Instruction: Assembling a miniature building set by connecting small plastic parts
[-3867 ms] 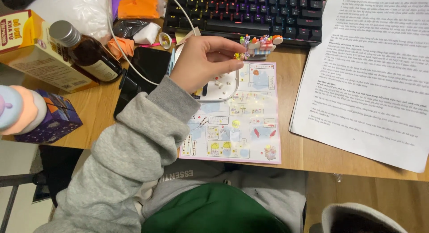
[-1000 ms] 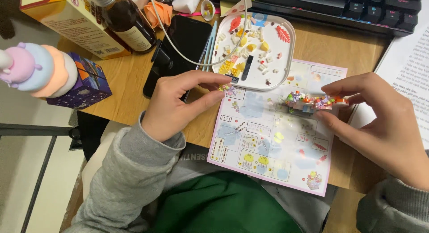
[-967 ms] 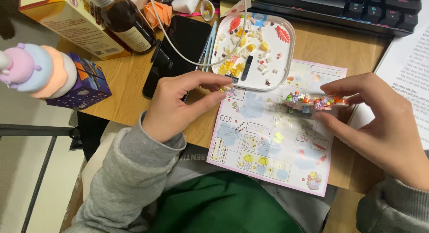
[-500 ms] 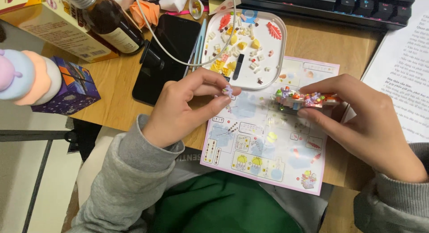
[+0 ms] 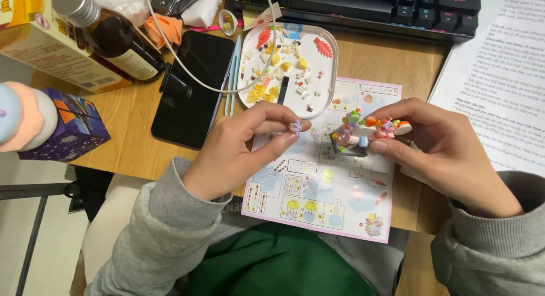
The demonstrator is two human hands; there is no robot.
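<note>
Fingertips (image 5: 286, 127) of left hand (image 5: 238, 154): pinched on tiny lilac plastic brick piece (image 5: 296, 127), above pink illustrated instruction sheet (image 5: 318, 199). Right hand (image 5: 448, 154): fingers closed around small multicoloured brick model (image 5: 366, 130), just right of the piece, apart from it. White rounded plastic tray (image 5: 328, 74) of loose pieces: beyond, beside black phone (image 5: 193, 86), on wooden desk (image 5: 130, 114).

A yellow and white carton (image 5: 42, 49) lies at the far left corner of my surface, with a brown bottle (image 5: 113, 38) carrying a pale label leaning on it. Nearer me at the left edge stands a small purple box (image 5: 71, 131) with orange patches. A black phone (image 5: 193, 89), screen dark, lies flat beside them.
</note>
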